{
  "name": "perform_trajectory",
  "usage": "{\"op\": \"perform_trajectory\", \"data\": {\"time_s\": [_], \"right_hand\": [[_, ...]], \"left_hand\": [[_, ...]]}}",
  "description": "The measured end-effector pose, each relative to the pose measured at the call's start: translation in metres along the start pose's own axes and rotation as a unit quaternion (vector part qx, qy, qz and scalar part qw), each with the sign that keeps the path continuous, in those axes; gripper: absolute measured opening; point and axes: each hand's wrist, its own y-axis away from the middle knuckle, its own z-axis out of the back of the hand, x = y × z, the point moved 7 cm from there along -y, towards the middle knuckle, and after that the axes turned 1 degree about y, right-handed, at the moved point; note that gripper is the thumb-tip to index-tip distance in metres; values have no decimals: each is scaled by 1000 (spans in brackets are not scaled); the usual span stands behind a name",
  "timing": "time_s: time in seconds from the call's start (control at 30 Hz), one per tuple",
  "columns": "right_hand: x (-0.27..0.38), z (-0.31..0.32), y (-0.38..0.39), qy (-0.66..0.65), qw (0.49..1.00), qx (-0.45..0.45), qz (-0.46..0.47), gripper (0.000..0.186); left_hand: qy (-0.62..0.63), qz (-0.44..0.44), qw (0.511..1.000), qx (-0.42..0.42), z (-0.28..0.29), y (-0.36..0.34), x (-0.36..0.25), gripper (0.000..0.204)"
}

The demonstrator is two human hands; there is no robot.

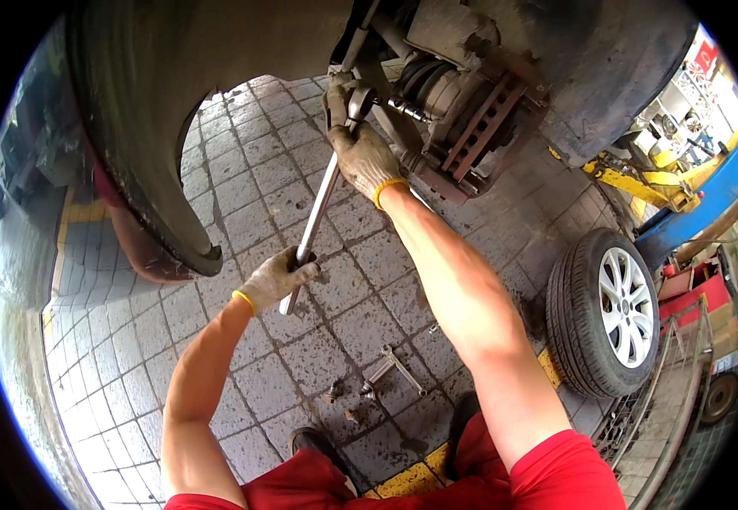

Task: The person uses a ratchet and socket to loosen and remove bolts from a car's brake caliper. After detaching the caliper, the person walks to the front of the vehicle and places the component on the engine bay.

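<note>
My left hand, in a pale work glove with a yellow cuff, is closed round the lower part of a long silver ratchet wrench. The handle slants up toward the car's suspension. Higher up, my right hand, gloved the same way, grips the tool just below its round head. Beside that head, a shiny socket-like piece points at the hub. The rusty brake disc hangs right of my right hand. Whether the socket sits on a fastener is too small to tell.
Two small spanners and several loose metal parts lie on the tiled floor before my feet. A wheel stands at the right, near a blue and yellow lift. The car's wheel arch liner curves down at the left.
</note>
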Motion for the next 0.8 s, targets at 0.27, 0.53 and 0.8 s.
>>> {"op": "perform_trajectory", "data": {"time_s": [0.27, 0.53, 0.8], "right_hand": [[-10, 19, -18, -16, 995, -92, 20, 58], [-5, 27, -7, -306, 940, -146, 29, 45], [-36, 16, -33, -552, 822, -142, -2, 42]], "left_hand": [[89, -5, 994, -66, -10, -40, 17, 41], [17, 32, 999, -18, -15, -79, 10, 43], [88, 7, 996, -35, -25, -126, 12, 33]]}}
